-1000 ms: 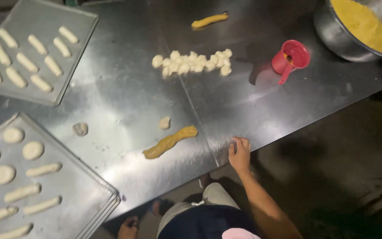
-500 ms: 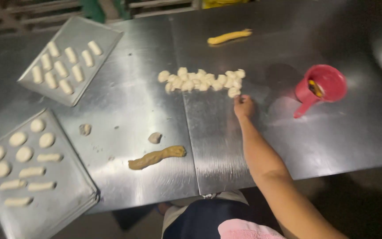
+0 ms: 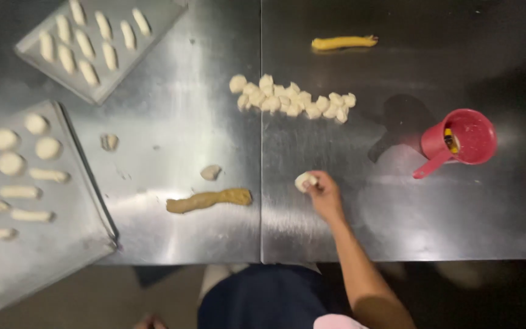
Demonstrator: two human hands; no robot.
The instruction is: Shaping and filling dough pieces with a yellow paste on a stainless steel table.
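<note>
My right hand (image 3: 325,194) rests low over the steel table (image 3: 397,225), its fingers closed on a small white dough piece (image 3: 304,181). Farther away lies a row of several white dough pieces (image 3: 293,100). To the hand's left a brown-yellow dough roll (image 3: 209,200) lies on the table, with a small white lump (image 3: 210,172) just above it. My left hand is out of view.
A red scoop cup (image 3: 461,140) stands at the right. A yellow dough roll (image 3: 343,42) lies at the far edge. Two metal trays (image 3: 86,201) (image 3: 153,36) at the left hold several shaped dough pieces. Another lump (image 3: 109,142) sits near the closer tray.
My right hand reached out to the row of dough pieces, then drew back toward me holding one piece. The view has shifted.
</note>
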